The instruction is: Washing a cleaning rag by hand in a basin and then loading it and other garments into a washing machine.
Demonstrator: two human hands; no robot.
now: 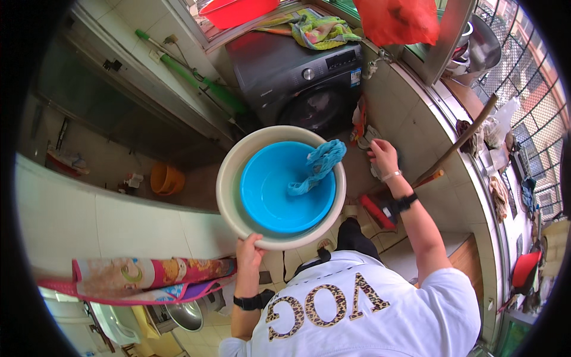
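My left hand (250,251) grips the near rim of a large cream plastic basin (226,196). Inside that basin rests a smaller blue plastic basin (272,196). A wet-looking blue cloth (328,157) lies twisted in the blue basin and hangs over its far right rim. To the right of the basins, my right hand (382,154) is raised and apart from them, its fingers curled; whether it holds something small cannot be told. Beyond the basins stands a dark front-loading washing machine (272,67) with a green patterned towel (321,31) on top.
A red bag (397,20) hangs at the upper right. A wooden stick (464,134) leans by the window ledge, near a red dustpan-like object (377,212). Green-handled poles (187,73) stand left of the machine. An orange bucket (167,178) sits at left; a colourful mat (156,274) hangs nearer.
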